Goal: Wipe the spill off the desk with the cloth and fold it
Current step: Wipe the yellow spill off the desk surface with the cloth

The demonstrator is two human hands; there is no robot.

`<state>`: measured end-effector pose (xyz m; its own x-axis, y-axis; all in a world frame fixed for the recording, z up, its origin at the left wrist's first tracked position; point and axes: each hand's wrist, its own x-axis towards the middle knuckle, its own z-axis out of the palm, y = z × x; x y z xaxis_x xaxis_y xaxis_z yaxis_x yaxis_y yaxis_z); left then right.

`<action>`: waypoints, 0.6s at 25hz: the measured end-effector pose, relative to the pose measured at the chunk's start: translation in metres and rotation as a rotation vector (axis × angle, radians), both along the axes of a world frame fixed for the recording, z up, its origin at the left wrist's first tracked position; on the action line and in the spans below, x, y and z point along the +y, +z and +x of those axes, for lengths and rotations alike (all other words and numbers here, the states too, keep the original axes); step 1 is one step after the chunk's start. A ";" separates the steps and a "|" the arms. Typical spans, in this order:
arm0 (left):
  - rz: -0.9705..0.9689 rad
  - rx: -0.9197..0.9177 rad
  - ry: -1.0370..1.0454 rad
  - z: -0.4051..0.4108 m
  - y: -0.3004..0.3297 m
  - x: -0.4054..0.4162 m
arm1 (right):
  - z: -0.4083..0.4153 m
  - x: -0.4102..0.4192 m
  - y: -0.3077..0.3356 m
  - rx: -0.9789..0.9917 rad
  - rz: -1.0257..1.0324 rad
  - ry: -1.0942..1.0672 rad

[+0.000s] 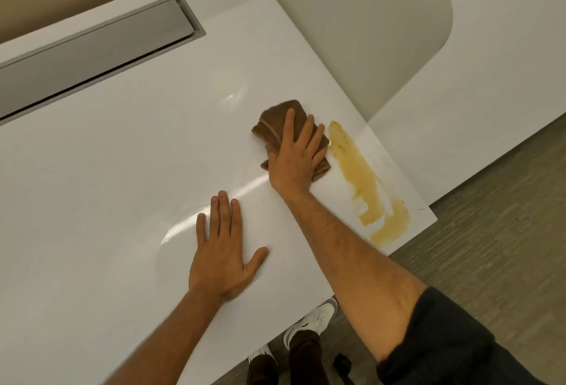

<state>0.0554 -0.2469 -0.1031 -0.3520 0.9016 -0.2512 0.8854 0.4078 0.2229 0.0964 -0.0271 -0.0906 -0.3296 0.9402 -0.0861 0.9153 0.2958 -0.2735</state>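
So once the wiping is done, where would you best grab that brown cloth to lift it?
Probably the bunched far end of the cloth, which shows beyond the fingers of the right hand. Pinch from above: the cloth lies flat on the desk, and its folds there give something to pinch.

cloth (pixel 275 127) on desk (pixel 122 155), right hand (pixel 295 155) flat on it; spill (pixel 361 176) just right; left hand (pixel 222 250) nearer, left.

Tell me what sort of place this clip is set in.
Probably an office: a glossy white desk with a grey flip-lid cable tray, a second desk butted alongside, and grey carpet.
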 end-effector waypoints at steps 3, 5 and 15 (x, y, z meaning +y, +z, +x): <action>0.015 0.004 -0.001 -0.001 -0.002 0.000 | -0.027 0.018 0.000 0.059 -0.028 0.076; 0.008 0.008 -0.001 -0.001 -0.002 -0.001 | -0.029 0.022 -0.003 0.081 -0.024 0.178; 0.007 -0.013 0.025 0.000 -0.002 0.000 | 0.035 -0.038 -0.013 0.119 0.094 0.527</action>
<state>0.0550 -0.2471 -0.1047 -0.3715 0.8943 -0.2495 0.8718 0.4285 0.2375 0.1316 -0.0649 -0.1040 -0.7607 0.6466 0.0568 0.6006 0.7343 -0.3165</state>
